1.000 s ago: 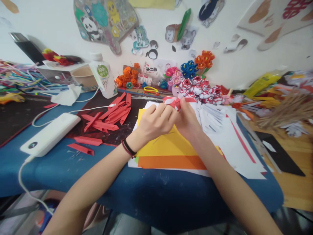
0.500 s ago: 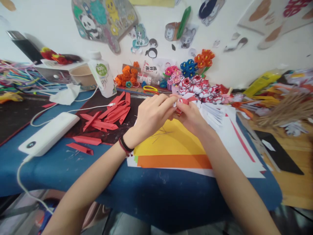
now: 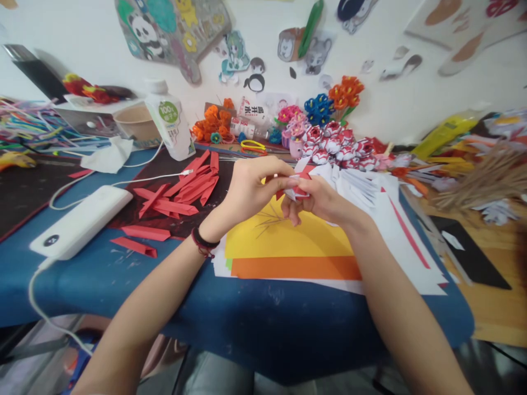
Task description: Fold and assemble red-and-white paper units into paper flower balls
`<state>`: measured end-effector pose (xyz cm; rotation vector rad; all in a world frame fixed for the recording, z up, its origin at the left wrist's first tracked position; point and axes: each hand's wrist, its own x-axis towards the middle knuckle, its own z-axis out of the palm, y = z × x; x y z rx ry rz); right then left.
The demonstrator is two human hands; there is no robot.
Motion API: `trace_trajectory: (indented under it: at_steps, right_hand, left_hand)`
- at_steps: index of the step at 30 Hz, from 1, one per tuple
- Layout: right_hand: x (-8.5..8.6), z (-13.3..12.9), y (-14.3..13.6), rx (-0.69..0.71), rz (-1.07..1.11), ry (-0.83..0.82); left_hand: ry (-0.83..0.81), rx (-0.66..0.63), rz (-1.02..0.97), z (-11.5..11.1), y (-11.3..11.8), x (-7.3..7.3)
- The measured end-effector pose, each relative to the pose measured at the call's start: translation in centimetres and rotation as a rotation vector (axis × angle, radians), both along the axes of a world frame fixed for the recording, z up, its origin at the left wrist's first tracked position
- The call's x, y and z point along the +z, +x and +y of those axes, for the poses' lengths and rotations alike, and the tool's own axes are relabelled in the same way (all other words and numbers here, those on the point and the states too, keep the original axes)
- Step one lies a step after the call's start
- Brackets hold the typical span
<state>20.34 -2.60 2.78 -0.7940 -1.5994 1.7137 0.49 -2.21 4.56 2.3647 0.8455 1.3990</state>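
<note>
A folded red-and-white paper flower (image 3: 297,192) is held up between my hands, above the yellow paper sheet (image 3: 288,241). My left hand (image 3: 257,184) pinches its left side between thumb and fingers. From the right, my right hand (image 3: 319,197) grips it, with the thumb on top and fingers curled below. Parts of the flower are hidden by my fingers. Thin wires (image 3: 269,219) lie on the yellow sheet just beneath. Folded red paper strips (image 3: 193,189) are piled left of my left hand, and cut white paper strips (image 3: 354,186) lie right of my right hand.
Finished red-and-white paper flowers (image 3: 337,145) stand at the back, beside pipe-cleaner flowers (image 3: 319,109). Yellow-handled scissors (image 3: 253,146) lie behind my hands. At left are a white power bank (image 3: 82,222) with cables and a white bottle (image 3: 168,120). A black board (image 3: 471,252) lies at right.
My hands have shifted slightly down and turned, so more of the paper flower shows. The left fingers have lifted off its top into a pinch at its side, and some right fingers have spread below.
</note>
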Motion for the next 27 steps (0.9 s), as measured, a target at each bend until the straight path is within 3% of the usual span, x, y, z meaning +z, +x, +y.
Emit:
trace_trajectory:
  at_steps: [6,14,20,27]
  right_hand:
    - [0.2,-0.2,0.5,0.156,-0.017,0.003]
    - [0.1,0.2,0.4,-0.095,-0.077,0.184]
    - [-0.4,0.6,0.6,-0.121,0.01,0.139]
    - [-0.1,0.5,1.0,-0.091,-0.05,0.103]
  left_hand:
    - [-0.082,-0.041,-0.006,-0.1,-0.1,0.3]
    - [0.05,0.003,0.05,1.0,-0.5,-0.4]
    - [0.103,-0.051,0.035,1.6,-0.8,-0.8]
    - [0.056,-0.063,0.035,1.9,-0.7,-1.3]
